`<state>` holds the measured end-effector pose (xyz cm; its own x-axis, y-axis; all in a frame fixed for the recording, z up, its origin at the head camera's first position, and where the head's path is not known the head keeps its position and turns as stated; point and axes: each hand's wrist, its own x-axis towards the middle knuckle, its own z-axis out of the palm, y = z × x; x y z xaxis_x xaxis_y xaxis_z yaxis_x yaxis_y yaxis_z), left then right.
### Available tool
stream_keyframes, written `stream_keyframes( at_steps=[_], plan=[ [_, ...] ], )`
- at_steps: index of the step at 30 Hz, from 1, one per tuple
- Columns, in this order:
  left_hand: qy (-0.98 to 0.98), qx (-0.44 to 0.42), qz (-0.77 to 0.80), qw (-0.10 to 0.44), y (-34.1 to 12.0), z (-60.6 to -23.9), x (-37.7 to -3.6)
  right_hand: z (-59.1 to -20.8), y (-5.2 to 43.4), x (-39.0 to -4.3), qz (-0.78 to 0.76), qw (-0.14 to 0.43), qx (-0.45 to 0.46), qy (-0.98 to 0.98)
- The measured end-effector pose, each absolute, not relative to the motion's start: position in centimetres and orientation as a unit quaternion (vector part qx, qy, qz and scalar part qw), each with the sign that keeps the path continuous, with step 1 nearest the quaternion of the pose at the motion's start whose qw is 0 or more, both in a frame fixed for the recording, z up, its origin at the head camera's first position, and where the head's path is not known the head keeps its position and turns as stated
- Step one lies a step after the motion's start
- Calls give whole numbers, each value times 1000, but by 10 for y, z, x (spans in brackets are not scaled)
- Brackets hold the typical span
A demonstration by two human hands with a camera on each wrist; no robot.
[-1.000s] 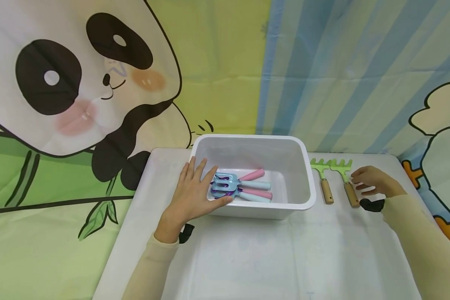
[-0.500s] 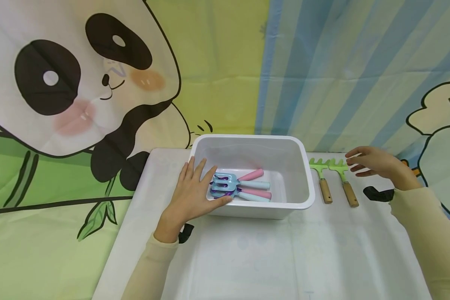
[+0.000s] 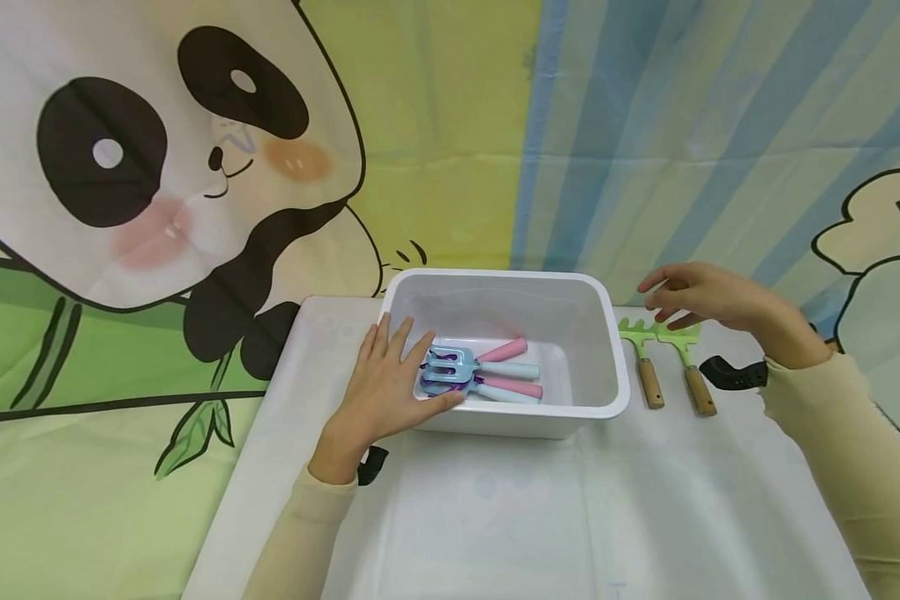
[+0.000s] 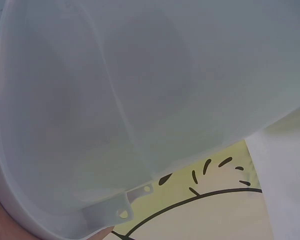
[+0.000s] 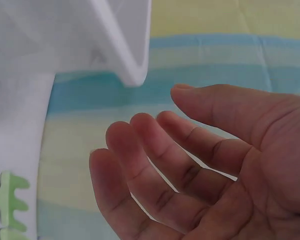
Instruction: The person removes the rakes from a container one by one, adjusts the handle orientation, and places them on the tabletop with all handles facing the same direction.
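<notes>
A white plastic bin [image 3: 615,367] stands on the table with a light blue hand fork [image 3: 453,365] and several pale blue and pink handles [image 3: 513,388] inside. My left hand [image 3: 378,387] rests over the bin's near left corner, fingers spread and straight, thumb along the front rim. In the left wrist view the bin's outer wall [image 4: 140,100] fills most of the picture. My right hand [image 3: 708,293] hovers just beyond two green hand rakes with wooden handles, the left rake [image 3: 649,379] and the right rake [image 3: 697,387]. Its fingers are loosely bent and hold nothing.
A white cover lies over the table [image 3: 510,517]. Behind it hangs a printed cloth [image 3: 450,150] with a panda and blue stripes, close to the bin's back rim. The right wrist view shows the bin's rim corner [image 5: 135,75] near my fingertips.
My right hand has risen from beside the right rake, moving back and then left toward the bin. My left hand stays in place on the bin; the tools have not moved.
</notes>
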<state>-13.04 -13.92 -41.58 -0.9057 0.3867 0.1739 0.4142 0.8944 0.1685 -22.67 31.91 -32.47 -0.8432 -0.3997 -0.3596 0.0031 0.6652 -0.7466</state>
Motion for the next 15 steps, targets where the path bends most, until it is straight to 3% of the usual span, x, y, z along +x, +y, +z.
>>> stream_keyframes(
  at_steps=[15],
  plan=[
    [-971, -208, -102, 65, -139, -415, -130, -301, 236, -237, -374, 290, -191, 860]
  ],
)
